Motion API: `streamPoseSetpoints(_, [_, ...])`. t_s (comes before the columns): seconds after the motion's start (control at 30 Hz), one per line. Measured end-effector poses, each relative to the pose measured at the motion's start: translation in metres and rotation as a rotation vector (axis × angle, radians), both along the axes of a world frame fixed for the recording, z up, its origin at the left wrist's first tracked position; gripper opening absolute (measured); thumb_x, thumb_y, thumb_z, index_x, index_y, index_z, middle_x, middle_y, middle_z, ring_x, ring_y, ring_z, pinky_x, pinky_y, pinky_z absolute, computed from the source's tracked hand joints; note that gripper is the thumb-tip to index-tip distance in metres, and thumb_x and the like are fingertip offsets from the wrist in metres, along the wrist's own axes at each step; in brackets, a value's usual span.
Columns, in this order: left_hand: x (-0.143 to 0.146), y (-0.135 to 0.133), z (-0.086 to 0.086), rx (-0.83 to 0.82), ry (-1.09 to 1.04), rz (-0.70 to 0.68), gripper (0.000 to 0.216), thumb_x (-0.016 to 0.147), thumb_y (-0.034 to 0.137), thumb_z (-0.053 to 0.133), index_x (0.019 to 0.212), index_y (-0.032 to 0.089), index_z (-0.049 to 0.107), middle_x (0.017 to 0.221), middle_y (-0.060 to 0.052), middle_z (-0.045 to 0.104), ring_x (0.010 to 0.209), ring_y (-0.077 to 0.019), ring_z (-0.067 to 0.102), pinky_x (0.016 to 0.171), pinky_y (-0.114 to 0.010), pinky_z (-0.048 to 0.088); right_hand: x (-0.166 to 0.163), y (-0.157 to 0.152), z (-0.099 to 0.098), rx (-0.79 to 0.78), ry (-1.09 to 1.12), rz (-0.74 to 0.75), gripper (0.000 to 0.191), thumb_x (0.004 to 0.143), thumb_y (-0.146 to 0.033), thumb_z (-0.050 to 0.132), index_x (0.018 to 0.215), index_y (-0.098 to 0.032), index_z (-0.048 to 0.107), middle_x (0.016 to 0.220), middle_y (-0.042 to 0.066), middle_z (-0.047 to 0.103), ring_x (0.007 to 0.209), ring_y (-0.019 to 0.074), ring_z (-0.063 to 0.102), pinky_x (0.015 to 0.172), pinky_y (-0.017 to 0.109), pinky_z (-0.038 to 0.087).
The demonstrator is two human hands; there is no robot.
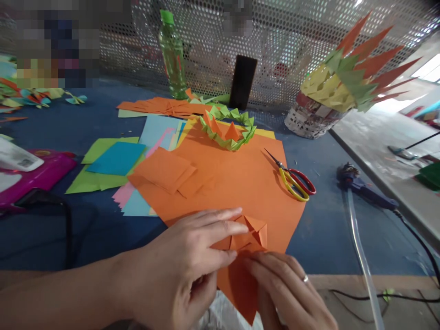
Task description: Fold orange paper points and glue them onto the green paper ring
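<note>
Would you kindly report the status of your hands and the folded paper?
Left hand and right hand on folded orange paper; scissors beyond, apart from both hands.

Flat orange sheet leaves a low approach at twelve o'clock from the folded orange paper, until a spiky green paper ring and perforated metal panel bar the way. Scissors obstruct one o'clock; bare blue tabletop opens a lane before the glue gun at two.
</note>
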State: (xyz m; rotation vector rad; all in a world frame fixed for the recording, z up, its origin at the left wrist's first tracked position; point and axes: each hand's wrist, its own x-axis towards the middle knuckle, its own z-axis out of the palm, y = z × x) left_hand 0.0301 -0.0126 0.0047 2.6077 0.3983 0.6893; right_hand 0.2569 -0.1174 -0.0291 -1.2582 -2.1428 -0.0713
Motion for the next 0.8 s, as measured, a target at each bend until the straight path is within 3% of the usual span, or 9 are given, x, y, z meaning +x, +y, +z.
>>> streamPoseSetpoints(0.1, [0.002, 0.0, -0.001, -0.009, 0.024, 0.025, 0.034, 0.084, 0.009, 0.055, 0.112, 0.014, 0.073, 0.129, -0.012, 0.071, 0.131, -0.027, 0.06, 0.113, -0.042, 0.049, 0.0, -0.004, -0.007, 0.02, -0.104, 0.011, 0.045, 0.087, -0.002, 0.058, 0.13, -0.011, 0.065, 0.122, 0.01, 0.074, 0.111, 0.0196, 0.071, 0.095, 0.027, 0.06])
streamPoseSetpoints(0.27, [0.002, -0.001, -0.006, 0.053, 0.042, 0.029, 0.039, 0.088, 0.01, 0.053, 0.125, 0.012, 0.068, 0.127, -0.012, 0.072, 0.117, -0.0264, 0.067, 0.107, -0.046, 0.052, 0.003, -0.002, -0.006, 0.006, -0.156, -0.004, 0.044, 0.089, -0.004, 0.054, 0.132, -0.01, 0.064, 0.131, 0.009, 0.071, 0.119, 0.0201, 0.068, 0.103, 0.029, 0.057])
streamPoseSetpoints(0.53, [0.004, -0.002, -0.004, 0.011, -0.034, -0.038, 0.032, 0.092, 0.006, 0.05, 0.116, 0.012, 0.069, 0.103, -0.011, 0.074, 0.094, -0.0218, 0.068, 0.087, -0.036, 0.056, 0.004, 0.005, 0.002, 0.029, -0.146, -0.056, 0.038, 0.091, -0.006, 0.05, 0.124, -0.012, 0.068, 0.127, 0.009, 0.073, 0.12, 0.0214, 0.068, 0.096, 0.035, 0.061])
streamPoseSetpoints(0.6, [0.004, -0.001, -0.004, 0.024, -0.051, -0.044, 0.031, 0.093, 0.005, 0.05, 0.116, 0.011, 0.069, 0.105, -0.011, 0.073, 0.097, -0.0215, 0.067, 0.09, -0.036, 0.055, 0.003, 0.007, 0.005, 0.053, -0.15, -0.049, 0.036, 0.091, -0.007, 0.051, 0.121, -0.013, 0.07, 0.123, 0.008, 0.075, 0.116, 0.022, 0.07, 0.092, 0.036, 0.063])
streamPoseSetpoints(0.8, [0.004, 0.003, -0.009, 0.094, 0.037, 0.088, 0.035, 0.1, 0.013, 0.05, 0.133, 0.015, 0.061, 0.136, -0.011, 0.065, 0.127, -0.0254, 0.058, 0.112, -0.045, 0.043, 0.006, 0.01, 0.01, 0.041, -0.108, 0.038, 0.036, 0.09, -0.004, 0.05, 0.118, -0.014, 0.07, 0.122, 0.008, 0.076, 0.112, 0.0203, 0.073, 0.091, 0.034, 0.064])
